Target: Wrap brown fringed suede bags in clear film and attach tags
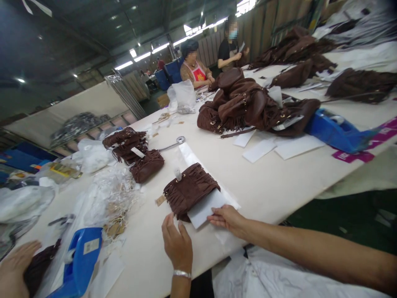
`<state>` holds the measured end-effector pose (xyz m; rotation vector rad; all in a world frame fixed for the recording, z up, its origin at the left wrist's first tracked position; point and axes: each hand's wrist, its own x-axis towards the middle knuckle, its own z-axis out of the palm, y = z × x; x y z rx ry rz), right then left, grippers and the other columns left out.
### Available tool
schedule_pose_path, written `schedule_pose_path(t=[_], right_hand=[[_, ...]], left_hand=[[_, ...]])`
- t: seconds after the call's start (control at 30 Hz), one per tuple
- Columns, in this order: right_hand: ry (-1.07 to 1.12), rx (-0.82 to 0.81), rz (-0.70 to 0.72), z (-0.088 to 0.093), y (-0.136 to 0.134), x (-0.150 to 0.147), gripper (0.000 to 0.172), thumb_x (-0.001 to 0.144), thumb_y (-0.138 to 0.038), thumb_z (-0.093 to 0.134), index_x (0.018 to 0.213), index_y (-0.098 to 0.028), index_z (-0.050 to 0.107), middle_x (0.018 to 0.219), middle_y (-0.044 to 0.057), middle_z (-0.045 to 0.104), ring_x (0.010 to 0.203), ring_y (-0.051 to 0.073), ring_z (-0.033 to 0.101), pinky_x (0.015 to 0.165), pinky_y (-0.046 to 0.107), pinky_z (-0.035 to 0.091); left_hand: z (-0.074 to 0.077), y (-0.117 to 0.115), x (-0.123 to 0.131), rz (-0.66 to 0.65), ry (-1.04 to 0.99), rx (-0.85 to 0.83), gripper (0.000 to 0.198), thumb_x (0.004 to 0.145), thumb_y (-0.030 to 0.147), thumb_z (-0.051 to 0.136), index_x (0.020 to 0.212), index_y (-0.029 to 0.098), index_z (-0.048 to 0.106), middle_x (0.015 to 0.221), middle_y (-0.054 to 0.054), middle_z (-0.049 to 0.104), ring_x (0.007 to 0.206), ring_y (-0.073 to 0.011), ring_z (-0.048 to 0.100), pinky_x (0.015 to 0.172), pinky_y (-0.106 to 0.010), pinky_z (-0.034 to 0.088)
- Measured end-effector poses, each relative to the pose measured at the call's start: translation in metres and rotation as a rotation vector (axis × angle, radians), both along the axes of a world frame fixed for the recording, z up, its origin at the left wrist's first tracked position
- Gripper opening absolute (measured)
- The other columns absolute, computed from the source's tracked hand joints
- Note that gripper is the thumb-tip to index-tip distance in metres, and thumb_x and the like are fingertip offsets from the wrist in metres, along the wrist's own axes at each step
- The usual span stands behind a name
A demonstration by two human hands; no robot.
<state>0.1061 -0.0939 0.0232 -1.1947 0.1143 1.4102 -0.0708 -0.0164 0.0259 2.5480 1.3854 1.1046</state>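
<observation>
A brown fringed bag (pixel 191 187) lies on the pale table in front of me, with a small tan tag (pixel 160 200) at its left side. My right hand (pixel 228 219) pinches the near edge of a white sheet (pixel 206 207), whose far part is hidden by the bag. At the bag's near left corner is my left hand (pixel 178 242), its fingers slightly bent and apart, with a silvery band on the wrist. Under and beyond the bag runs a strip of white material (pixel 190 155).
Stacked brown bags (pixel 147 165) stand left, a large pile of bags (pixel 245 101) beyond. Blue tape dispensers (pixel 82 258) sit at left front and right. Clear plastic (pixel 114 186) lies left. Another person's hand (pixel 18 263) is far left; two people work across the table (pixel 279 182).
</observation>
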Motion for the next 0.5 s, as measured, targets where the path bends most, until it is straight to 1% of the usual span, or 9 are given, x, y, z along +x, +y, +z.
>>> schedule_pose_path(t=[0.03, 0.1, 0.17, 0.2, 0.27, 0.37, 0.43, 0.5], right_hand=[[-0.014, -0.013, 0.004, -0.002, 0.001, -0.001, 0.016, 0.088, -0.013, 0.063, 0.082, -0.015, 0.048, 0.076, 0.006, 0.068, 0.077, 0.017, 0.072, 0.067, 0.025, 0.062], [-0.042, -0.03, 0.027, -0.006, 0.002, -0.001, 0.016, 0.088, -0.015, 0.064, 0.082, -0.014, 0.049, 0.074, 0.006, 0.068, 0.072, 0.016, 0.072, 0.062, 0.024, 0.062], [-0.069, -0.039, 0.062, -0.008, 0.003, 0.0, 0.015, 0.09, -0.017, 0.063, 0.082, -0.013, 0.05, 0.072, 0.008, 0.068, 0.066, 0.016, 0.07, 0.061, 0.025, 0.061], [-0.082, -0.043, 0.078, -0.008, 0.004, 0.001, 0.015, 0.09, -0.018, 0.061, 0.082, -0.013, 0.05, 0.072, 0.008, 0.069, 0.064, 0.015, 0.07, 0.061, 0.025, 0.061], [-0.105, -0.058, 0.105, -0.008, 0.004, 0.002, 0.015, 0.092, -0.02, 0.06, 0.082, -0.012, 0.051, 0.072, 0.009, 0.069, 0.061, 0.014, 0.069, 0.061, 0.026, 0.061], [-0.139, -0.085, 0.124, -0.005, 0.004, 0.003, 0.02, 0.092, -0.028, 0.061, 0.084, -0.012, 0.052, 0.078, 0.011, 0.071, 0.061, 0.014, 0.069, 0.057, 0.023, 0.058], [-0.158, -0.094, 0.118, -0.004, 0.003, 0.002, 0.023, 0.091, -0.032, 0.062, 0.085, -0.013, 0.052, 0.083, 0.011, 0.072, 0.065, 0.013, 0.07, 0.056, 0.02, 0.056], [-0.166, -0.102, 0.1, -0.002, 0.004, 0.001, 0.023, 0.091, -0.034, 0.062, 0.086, -0.014, 0.051, 0.085, 0.01, 0.072, 0.069, 0.013, 0.07, 0.057, 0.019, 0.054]], left_hand=[[-0.005, -0.01, 0.002, -0.035, 0.005, 0.011, 0.035, 0.095, 0.018, 0.044, 0.129, 0.013, 0.048, 0.123, -0.016, 0.056, 0.12, -0.0256, 0.052, 0.101, -0.045, 0.047], [-0.015, -0.027, 0.009, -0.194, 0.098, 0.021, 0.031, 0.094, 0.014, 0.045, 0.124, 0.014, 0.053, 0.119, -0.014, 0.058, 0.115, -0.0237, 0.054, 0.098, -0.042, 0.049], [-0.022, -0.037, 0.019, -0.335, 0.216, 0.021, 0.032, 0.093, 0.012, 0.047, 0.125, 0.015, 0.053, 0.122, -0.013, 0.059, 0.115, -0.0238, 0.054, 0.098, -0.041, 0.049], [-0.024, -0.038, 0.024, -0.36, 0.258, 0.018, 0.034, 0.093, 0.013, 0.049, 0.126, 0.015, 0.053, 0.124, -0.014, 0.059, 0.116, -0.0247, 0.054, 0.098, -0.042, 0.048], [-0.026, -0.035, 0.031, -0.353, 0.309, 0.017, 0.035, 0.093, 0.016, 0.05, 0.128, 0.015, 0.052, 0.126, -0.014, 0.059, 0.116, -0.0267, 0.054, 0.097, -0.046, 0.048], [-0.025, -0.026, 0.032, -0.363, 0.35, 0.04, 0.036, 0.093, 0.021, 0.052, 0.129, 0.015, 0.053, 0.128, -0.015, 0.059, 0.118, -0.0283, 0.054, 0.098, -0.049, 0.047], [-0.025, -0.023, 0.03, -0.394, 0.378, 0.074, 0.04, 0.093, 0.018, 0.052, 0.132, 0.015, 0.051, 0.131, -0.015, 0.058, 0.122, -0.0278, 0.052, 0.101, -0.048, 0.045], [-0.026, -0.021, 0.029, -0.397, 0.404, 0.099, 0.044, 0.092, 0.012, 0.05, 0.135, 0.016, 0.049, 0.133, -0.014, 0.058, 0.123, -0.0266, 0.052, 0.103, -0.047, 0.045]])
